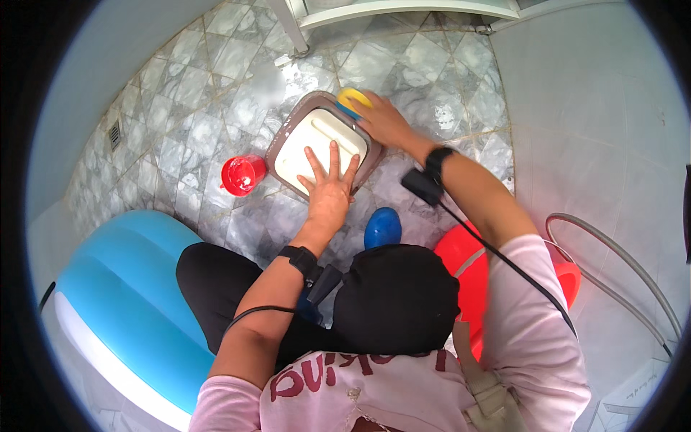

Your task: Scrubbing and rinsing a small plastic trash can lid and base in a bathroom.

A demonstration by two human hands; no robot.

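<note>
A rounded plastic container or stool with a cream panel (326, 135) and a brown-grey rim (280, 132) lies on the tiled floor; which of the two it is I cannot tell. My left hand (330, 186) presses flat on the cream panel with its fingers spread. At the far right edge of the rim, my right hand (382, 120) grips a yellow and blue sponge (353, 100) and holds it against the rim. A red plastic mug (243, 175) stands just left of the rim. Whitish wet patches show on the floor.
A light blue inflatable tub (129, 281) lies at my left. At my right are a red plastic basin (464, 254) and a grey hose (610, 243) along the wall. White rack legs (289, 27) stand ahead. A floor drain (114, 135) is at the far left. Cables hang from both wrists.
</note>
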